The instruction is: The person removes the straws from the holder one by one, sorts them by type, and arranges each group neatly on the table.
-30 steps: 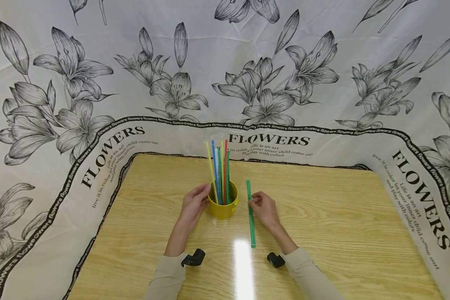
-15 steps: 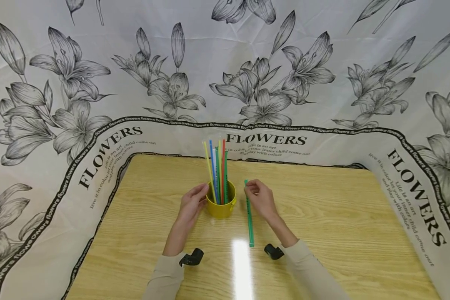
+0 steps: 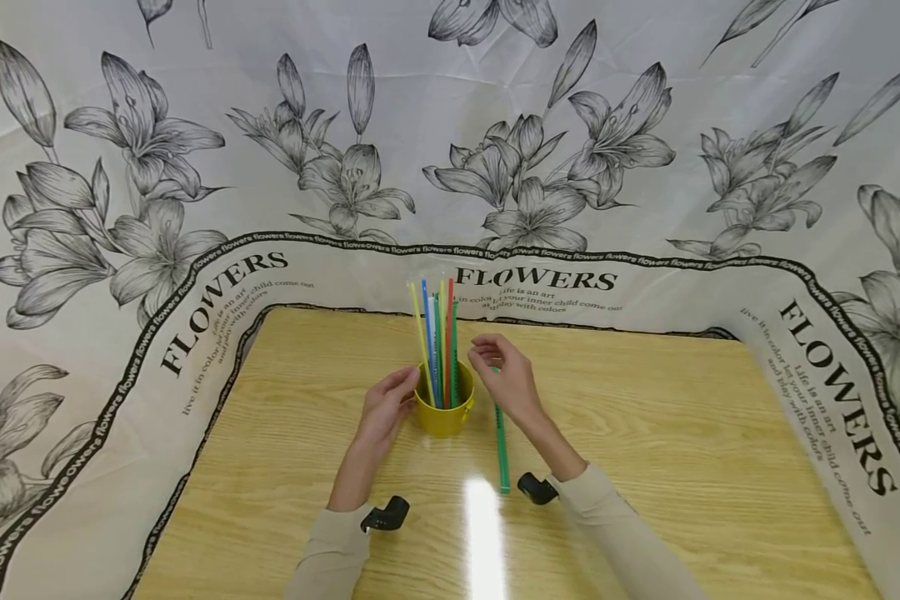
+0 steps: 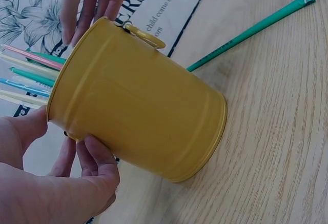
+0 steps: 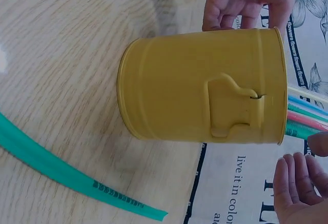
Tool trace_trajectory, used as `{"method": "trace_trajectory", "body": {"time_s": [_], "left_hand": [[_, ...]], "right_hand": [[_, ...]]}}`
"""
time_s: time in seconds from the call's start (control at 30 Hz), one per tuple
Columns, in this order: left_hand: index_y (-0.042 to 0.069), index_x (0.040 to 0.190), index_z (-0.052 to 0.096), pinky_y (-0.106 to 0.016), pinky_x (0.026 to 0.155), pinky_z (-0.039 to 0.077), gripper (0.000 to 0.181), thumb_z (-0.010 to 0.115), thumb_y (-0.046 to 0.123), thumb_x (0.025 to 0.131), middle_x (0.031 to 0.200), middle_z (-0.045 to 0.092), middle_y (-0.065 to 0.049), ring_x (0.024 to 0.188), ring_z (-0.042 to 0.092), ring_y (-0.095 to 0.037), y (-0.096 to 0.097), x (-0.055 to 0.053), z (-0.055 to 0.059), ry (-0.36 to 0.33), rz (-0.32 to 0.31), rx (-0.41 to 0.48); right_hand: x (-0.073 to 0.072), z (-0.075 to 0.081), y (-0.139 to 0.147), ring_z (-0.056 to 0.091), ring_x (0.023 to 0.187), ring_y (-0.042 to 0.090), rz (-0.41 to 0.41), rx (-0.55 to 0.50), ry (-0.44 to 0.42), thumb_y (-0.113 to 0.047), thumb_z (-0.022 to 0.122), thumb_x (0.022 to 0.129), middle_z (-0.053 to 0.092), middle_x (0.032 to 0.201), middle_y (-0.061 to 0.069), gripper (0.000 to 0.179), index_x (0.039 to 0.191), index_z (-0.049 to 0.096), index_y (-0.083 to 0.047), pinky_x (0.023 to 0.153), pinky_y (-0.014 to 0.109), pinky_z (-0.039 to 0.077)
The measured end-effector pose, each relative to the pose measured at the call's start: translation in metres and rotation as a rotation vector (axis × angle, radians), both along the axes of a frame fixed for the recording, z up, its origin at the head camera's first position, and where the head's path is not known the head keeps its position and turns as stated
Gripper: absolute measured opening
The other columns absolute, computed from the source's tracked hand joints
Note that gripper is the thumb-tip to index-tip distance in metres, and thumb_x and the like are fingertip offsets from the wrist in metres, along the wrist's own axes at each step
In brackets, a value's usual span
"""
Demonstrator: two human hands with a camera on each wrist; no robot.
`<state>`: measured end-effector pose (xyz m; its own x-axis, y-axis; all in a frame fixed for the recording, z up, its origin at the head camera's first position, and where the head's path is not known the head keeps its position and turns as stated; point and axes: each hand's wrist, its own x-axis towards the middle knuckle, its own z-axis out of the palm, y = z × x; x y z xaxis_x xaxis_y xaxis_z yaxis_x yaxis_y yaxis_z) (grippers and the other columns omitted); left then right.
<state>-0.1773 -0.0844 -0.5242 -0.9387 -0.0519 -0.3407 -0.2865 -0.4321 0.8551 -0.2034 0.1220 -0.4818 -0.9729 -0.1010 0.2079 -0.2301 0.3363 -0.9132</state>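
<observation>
Left hand (image 3: 385,408): grasping a yellow bucket (image 3: 444,423), thumb at the rim, fingers bent against the outer wall. Bucket stands upright on the table (image 3: 645,433), immediately right of the left hand and left of the right hand. Coloured straws (image 3: 448,333) stand in it, rising past the left hand; yellow, blue, green and red among them. Right hand (image 3: 507,383): released, fingers loosely bent, thumb apart from them, just beside the bucket's rim; contact with the straws cannot be judged. Loose green straw (image 3: 502,450), dark print along it, lies on the table beneath the right hand, one end extending toward the person. Beyond both hands: flower-printed cloth (image 3: 405,83).
</observation>
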Motion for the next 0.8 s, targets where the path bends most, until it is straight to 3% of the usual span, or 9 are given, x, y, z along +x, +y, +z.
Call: {"method": "trace_trajectory", "body": {"time_s": [0.33,0.8], "left_hand": [[-0.005,0.127,0.064,-0.026,0.081,0.051,0.034,0.070,0.016,0.101,0.108,0.066,-0.004,0.096,0.059,-0.016,0.001,-0.001,0.000,-0.007,0.000,-0.009],[-0.003,0.126,0.065,-0.029,0.085,0.050,0.034,0.071,0.017,0.100,0.106,0.067,-0.002,0.094,0.060,-0.014,0.000,-0.001,-0.002,-0.014,-0.004,-0.007]], "right_hand": [[-0.006,-0.004,-0.016,0.065,0.106,0.033,0.074,-0.027,0.035,-0.004,0.071,0.098,0.066,0.119,0.021,0.031,0.125,0.061,0.007,0.093,0.043,0.055],[-0.010,-0.009,-0.021,0.067,0.100,0.031,0.009,0.008,0.028,-0.001,0.071,0.097,0.068,0.110,0.018,0.024,0.119,0.064,0.004,0.090,0.041,0.056]]}}
